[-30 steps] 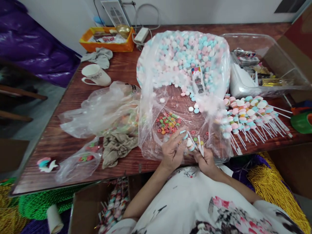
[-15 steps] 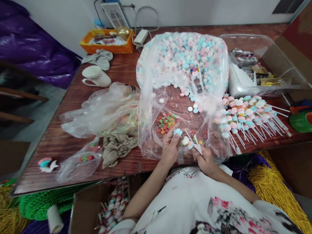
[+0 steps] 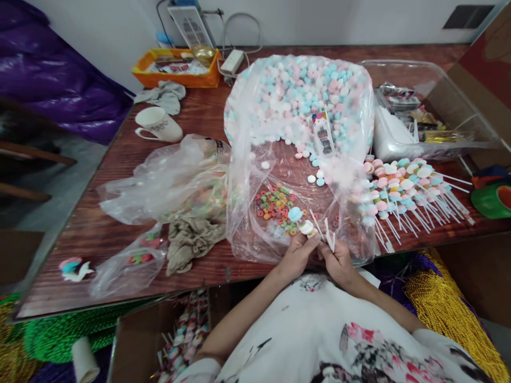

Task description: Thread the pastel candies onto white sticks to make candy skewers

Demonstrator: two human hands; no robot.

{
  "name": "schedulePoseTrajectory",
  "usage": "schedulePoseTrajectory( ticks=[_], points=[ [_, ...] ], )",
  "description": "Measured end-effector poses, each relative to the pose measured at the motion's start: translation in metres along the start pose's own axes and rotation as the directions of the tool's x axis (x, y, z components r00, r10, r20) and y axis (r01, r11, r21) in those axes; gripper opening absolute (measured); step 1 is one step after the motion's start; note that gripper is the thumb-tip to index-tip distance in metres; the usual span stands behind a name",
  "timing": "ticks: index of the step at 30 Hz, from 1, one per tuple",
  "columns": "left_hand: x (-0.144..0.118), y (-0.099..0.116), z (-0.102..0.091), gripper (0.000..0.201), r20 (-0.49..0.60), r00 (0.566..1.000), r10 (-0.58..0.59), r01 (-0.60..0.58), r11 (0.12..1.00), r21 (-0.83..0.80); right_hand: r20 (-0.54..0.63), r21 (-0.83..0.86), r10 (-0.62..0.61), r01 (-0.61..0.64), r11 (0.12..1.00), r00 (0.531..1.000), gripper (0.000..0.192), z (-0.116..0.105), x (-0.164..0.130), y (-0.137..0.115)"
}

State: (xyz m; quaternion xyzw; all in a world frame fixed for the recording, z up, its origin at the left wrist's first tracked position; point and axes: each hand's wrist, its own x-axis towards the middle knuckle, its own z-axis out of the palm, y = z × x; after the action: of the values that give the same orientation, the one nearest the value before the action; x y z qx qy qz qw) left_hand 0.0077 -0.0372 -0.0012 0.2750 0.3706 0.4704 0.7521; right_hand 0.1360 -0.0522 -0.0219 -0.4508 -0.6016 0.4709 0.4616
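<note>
My left hand (image 3: 296,254) pinches a white stick threaded with a blue and a white marshmallow piece (image 3: 300,220), at the table's near edge. Beside it, my right hand (image 3: 337,259) grips a small bundle of bare white sticks (image 3: 328,234). Both hands rest over an open clear plastic bag (image 3: 245,175). The bag holds a heap of pink, blue and white marshmallows (image 3: 303,96) at the far end. Coloured cereal rings (image 3: 275,205) lie in it close to my hands.
Finished marshmallow sticks (image 3: 407,186) lie in a pile to the right. Behind them sits a clear tray (image 3: 439,80) of packets. To the left are crumpled plastic bags (image 3: 167,181), a brown rag (image 3: 191,239), a white mug (image 3: 157,125) and an orange tray (image 3: 178,66).
My left hand drew back from the cereal rings toward my right hand. A blue marshmallow piece it held in its fingers now sits on the stick.
</note>
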Motion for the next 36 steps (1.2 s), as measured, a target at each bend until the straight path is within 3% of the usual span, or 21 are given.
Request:
schedulePoseTrajectory(
  ticks=[6,15,17,20,22,26,28,32,36],
  points=[
    [-0.001,0.01,0.004,0.031,-0.187,0.979,0.076,-0.094,0.992,-0.089,0.108,-0.062,-0.04,0.047,0.997,0.993,0.021,-0.005,0.001,-0.012],
    [-0.001,0.027,-0.006,0.026,-0.16,0.978,0.136,-0.147,0.987,-0.06,0.15,-0.016,-0.026,0.028,0.999,0.988,0.021,-0.006,0.001,-0.018],
    [-0.001,0.027,-0.009,0.024,-0.184,0.977,0.111,-0.126,0.99,-0.068,0.111,-0.004,-0.003,0.003,1.0,0.994,0.026,-0.004,-0.001,-0.011],
    [0.0,0.027,-0.013,0.023,-0.129,0.989,0.073,-0.079,0.996,-0.044,0.033,0.024,0.035,-0.035,0.999,0.999,0.033,-0.002,-0.003,-0.001],
    [0.001,0.03,-0.015,0.03,-0.106,0.988,0.11,-0.117,0.991,-0.058,0.006,0.048,0.059,-0.059,0.997,0.998,0.035,-0.001,-0.003,0.002],
    [0.002,0.04,-0.016,0.05,-0.13,0.958,0.255,-0.266,0.96,-0.082,0.007,0.052,0.071,-0.071,0.996,0.997,0.035,0.0,-0.002,0.001],
    [0.002,0.045,-0.016,0.05,-0.123,0.952,0.281,-0.29,0.956,-0.055,0.033,0.021,0.051,-0.052,0.998,0.998,0.034,0.0,-0.002,-0.001],
    [0.002,0.047,-0.015,0.033,-0.197,0.951,0.24,-0.26,0.962,-0.082,0.089,-0.04,-0.011,0.014,0.999,0.996,0.03,-0.001,-0.003,0.001],
    [0.003,0.037,-0.01,0.029,-0.254,0.946,0.199,-0.241,0.959,-0.148,0.073,-0.028,-0.023,0.025,0.999,0.997,0.028,-0.002,-0.005,0.004]
  ],
)
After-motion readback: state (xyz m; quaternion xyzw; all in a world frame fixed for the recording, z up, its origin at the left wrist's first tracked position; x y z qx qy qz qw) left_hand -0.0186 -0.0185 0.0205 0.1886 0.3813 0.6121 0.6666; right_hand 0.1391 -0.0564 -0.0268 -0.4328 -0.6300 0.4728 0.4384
